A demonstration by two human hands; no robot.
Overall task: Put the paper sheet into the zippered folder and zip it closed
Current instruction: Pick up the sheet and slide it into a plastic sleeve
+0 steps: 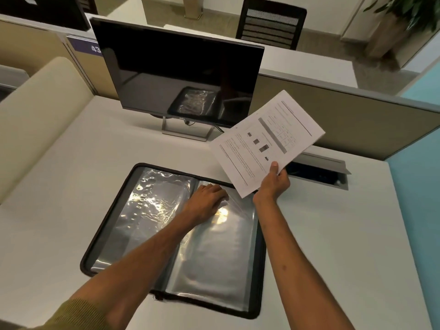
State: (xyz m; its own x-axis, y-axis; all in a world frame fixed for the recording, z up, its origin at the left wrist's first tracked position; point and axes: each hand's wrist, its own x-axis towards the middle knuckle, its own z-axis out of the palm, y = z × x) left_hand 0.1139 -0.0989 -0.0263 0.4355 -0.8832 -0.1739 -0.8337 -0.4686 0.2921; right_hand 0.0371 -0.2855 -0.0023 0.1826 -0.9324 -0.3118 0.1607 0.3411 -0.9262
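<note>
A black zippered folder (112, 222) lies wide open on the white desk, its shiny clear plastic sleeves facing up. My left hand (207, 198) rests near the top of the right-hand sleeve, fingers at the sleeve's upper edge, which looks slightly lifted. My right hand (273, 182) holds a printed paper sheet (266, 141) by its lower corner, thumb on top. The sheet hangs in the air above the folder's far right corner, tilted, text side up.
A dark monitor (178, 75) on a metal stand sits just behind the folder. An open cable hatch (319, 170) is set in the desk to the right. A beige partition (357, 125) closes off the back; a cream panel (35, 120) stands left.
</note>
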